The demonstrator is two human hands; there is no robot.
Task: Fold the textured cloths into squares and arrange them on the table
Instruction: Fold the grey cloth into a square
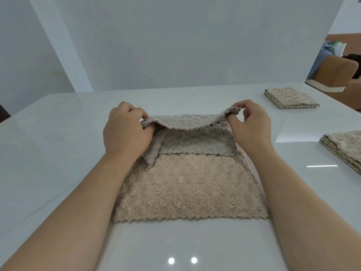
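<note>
The beige textured cloth (pixel 191 188) lay mid-table in front of me, zigzag near edge flat on the white table (pixel 58 133). Its far edge was lifted and curling back over. My left hand (pixel 125 132) pinched the left corner and my right hand (pixel 252 124) pinched the right. Glossy tabletop showed wide on my left. Well off right sat a folded cloth (pixel 291 98) and a stack of folded cloths (pixel 345 147).

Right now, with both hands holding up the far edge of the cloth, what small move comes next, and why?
Probably draw the lifted edge toward you and lay it along the near edge. The left hand and right hand each pinch a far corner, while the near half of the cloth lies flat on the table.
</note>
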